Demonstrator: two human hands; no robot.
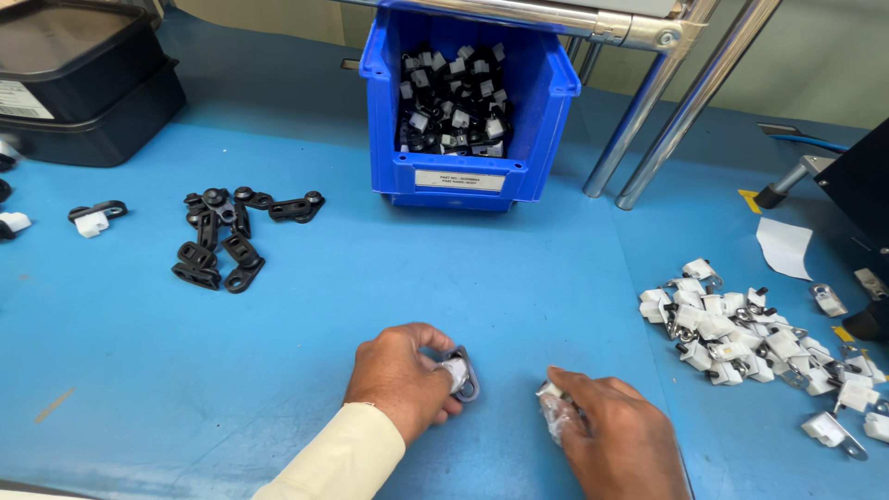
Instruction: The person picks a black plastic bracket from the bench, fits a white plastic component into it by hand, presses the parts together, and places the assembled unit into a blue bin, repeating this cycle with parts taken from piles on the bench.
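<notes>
Blue mat covers the table [278, 370], scuffed pale in spots, with a seam running down toward the right. Blue plastic bin [468, 176] stands at the far middle, open front, loaded with small black-and-white parts, a white label on its lip. Chrome tube legs [648, 139] slant down just right of the bin; beige wall behind. Black stacked trays [83, 83] sit far left, cut off by the frame edge. Loose black link pieces [222, 236] lie in a cluster left of the bin, one black-and-white piece [93, 218] apart from them further left. Heap of white clip parts [750, 338] with metal tabs spreads on the right side, a white paper scrap [785, 245] beyond it and a black machine [861, 194] partly out of frame. Left hand [398, 380], cream sleeve, lies on the mat near centre bottom, grip pinching a grey metal loop part [460, 372] with a white block on it, part touching the mat. Right hand [616, 426] is just beside, low right, fingers curled over a small clear-wrapped white piece [554, 407]; most of that piece is hidden under the fingers, so its shape is hard to make out. Right wrist is cut off at the bottom edge. Bin contents are too small to tell apart.
</notes>
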